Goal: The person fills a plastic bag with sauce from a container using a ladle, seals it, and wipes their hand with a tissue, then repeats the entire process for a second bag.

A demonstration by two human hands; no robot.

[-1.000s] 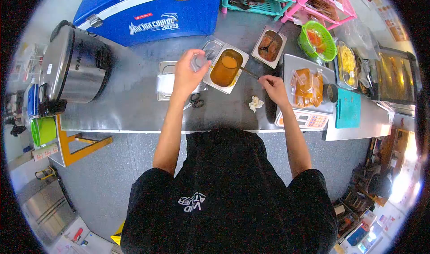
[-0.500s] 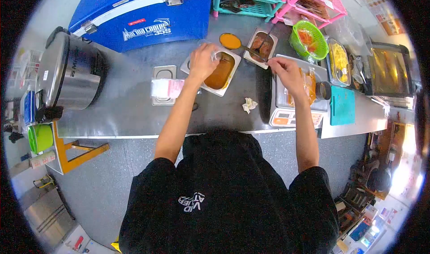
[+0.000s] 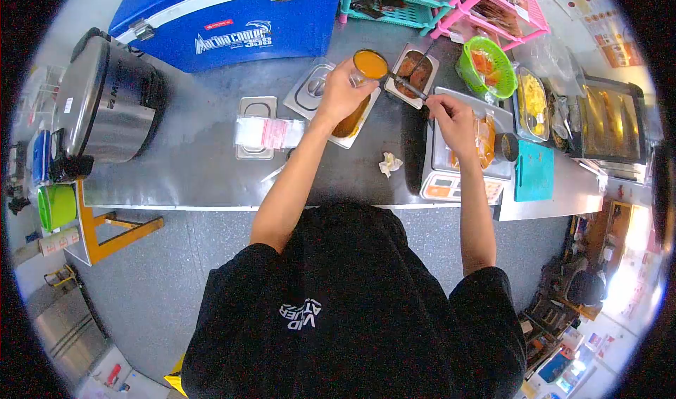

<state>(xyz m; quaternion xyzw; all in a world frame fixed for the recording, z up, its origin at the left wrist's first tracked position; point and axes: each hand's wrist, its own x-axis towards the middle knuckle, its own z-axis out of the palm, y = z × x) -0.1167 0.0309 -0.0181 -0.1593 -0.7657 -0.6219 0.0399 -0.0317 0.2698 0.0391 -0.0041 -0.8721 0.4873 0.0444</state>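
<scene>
My right hand point(image 3: 451, 116) grips the dark handle of a ladle point(image 3: 410, 87), which reaches left over the counter. Orange-brown sauce point(image 3: 370, 64) shows at the ladle's bowl end. There, my left hand point(image 3: 343, 92) is closed around what looks like a small clear container, its edge close around the sauce; its exact shape is hard to make out. Below this hand sits a metal pan of brown sauce point(image 3: 351, 126), partly hidden by the hand, with a metal lid point(image 3: 304, 95) at its left. A second metal pan point(image 3: 414, 75) holds a darker, reddish-brown food and a utensil.
A kitchen scale point(image 3: 458, 186) with a bag of orange food stands at right, near a green basket point(image 3: 486, 66) and teal board point(image 3: 535, 170). Crumpled tissue point(image 3: 389, 164) lies in front. Left are plastic bags point(image 3: 271, 133), a steel pot point(image 3: 113, 100) and a blue cooler point(image 3: 232, 36).
My left hand has moved right and up from over the sauce pan to the ladle's bowl. My right hand still holds the handle, shifted slightly. More of the pan's lid shows.
</scene>
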